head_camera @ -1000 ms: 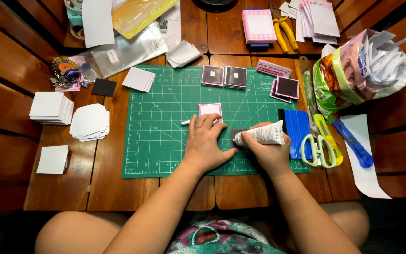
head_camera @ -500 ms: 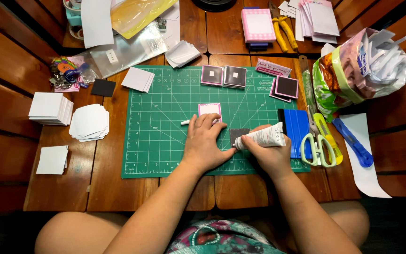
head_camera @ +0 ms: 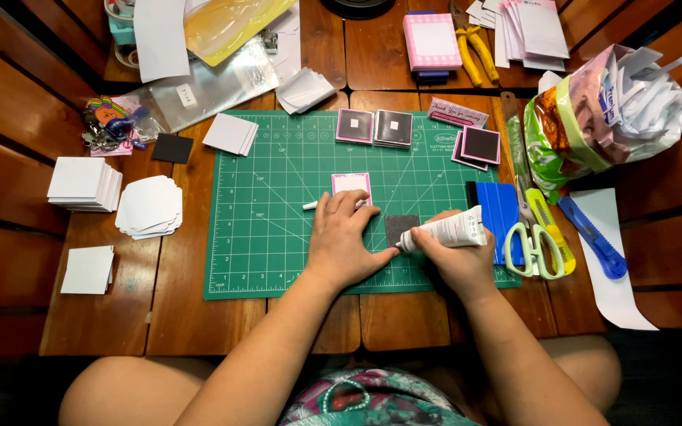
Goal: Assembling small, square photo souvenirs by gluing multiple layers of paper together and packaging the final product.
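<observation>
Left hand (head_camera: 342, 241) pressed flat on green cutting mat (head_camera: 262, 237), right hand (head_camera: 455, 256) grasping white glue tube (head_camera: 447, 231), nozzle at dark square (head_camera: 401, 227) mid-mat, bare mat leftward, scissors (head_camera: 537, 248) crowding right edge, wooden slatted table (head_camera: 112, 315).

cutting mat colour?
Green with a white grid, seen in the head view: cutting mat under both hands.

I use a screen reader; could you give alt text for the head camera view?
A person's right hand holds a white tube to a dark square on a green cutting mat, the left hand flat beside it. Paper stacks, scissors and cutters surround them.
</observation>
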